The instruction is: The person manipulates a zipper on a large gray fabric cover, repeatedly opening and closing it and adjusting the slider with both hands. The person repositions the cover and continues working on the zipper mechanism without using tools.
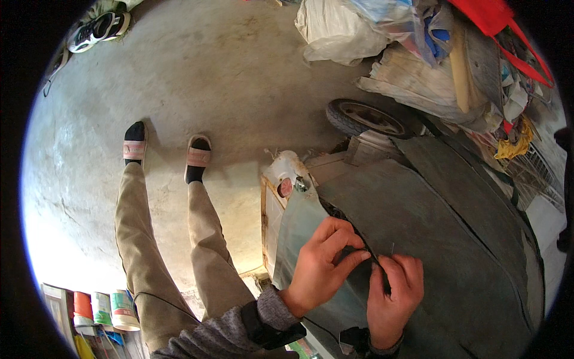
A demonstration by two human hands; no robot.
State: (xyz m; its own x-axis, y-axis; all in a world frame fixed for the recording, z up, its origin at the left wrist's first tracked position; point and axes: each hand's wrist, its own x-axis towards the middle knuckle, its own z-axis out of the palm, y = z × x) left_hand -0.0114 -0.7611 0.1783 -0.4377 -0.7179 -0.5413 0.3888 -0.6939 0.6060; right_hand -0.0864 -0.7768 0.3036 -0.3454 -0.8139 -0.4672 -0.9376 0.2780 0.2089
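Note:
A dark grey-green cloth cover point(442, 233) is draped over a bulky thing on my right. My left hand point(323, 263) pinches the dark edge of this cloth between thumb and fingers. Close beside it, my right hand point(396, 293) is closed on the same edge, its fingertips almost meeting the left ones. A thin needle-like sliver point(393, 247) stands up by the right fingertips; whether those fingers grip it is unclear. The left thumb and curled fingers hide part of the seam. Dark bands sit on both wrists.
A small spoked wheel with a black tyre point(368, 117) lies beyond the cover. Plastic bags point(341, 30) and a red bag point(487, 15) are heaped at the far right. Shoes point(101, 31) stand far left, paint buckets point(122, 311) near left. My slippered feet rest on the concrete floor point(197, 72).

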